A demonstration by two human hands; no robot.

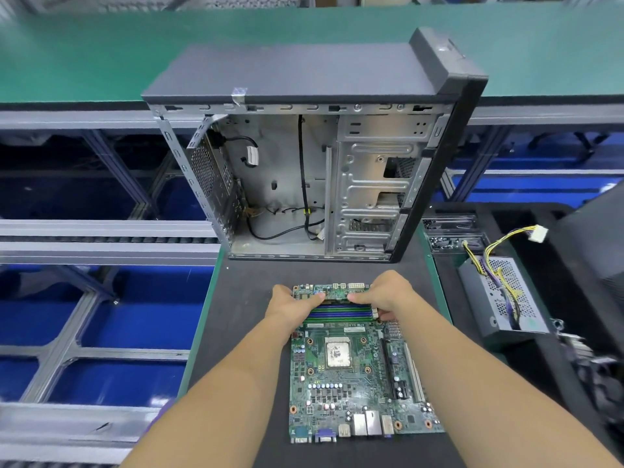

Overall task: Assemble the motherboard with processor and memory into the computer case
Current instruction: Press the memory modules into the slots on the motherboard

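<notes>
While the green motherboard (358, 373) lies flat on the dark work mat (243, 332), both hands reach to its far end, where the memory slots (341, 314) run across the board. The left hand (290, 307) rests at the left end of the slots, its thumb laid on a memory module (334, 297) that sits in the farthest slot. The right hand (388, 293) curls over the module's right end, thumb pressing on its top edge and fingers tucked down at the side. Both hands thus bear on the same stick. The processor (337, 353) sits in its socket at the middle of the board, its bare metal lid facing up. Beyond the board the computer case (310, 157) stands upright, its side open toward the person, with loose black cables inside. To the right a power supply (503, 298) with yellow wires lies in a black tray (547, 265).
</notes>
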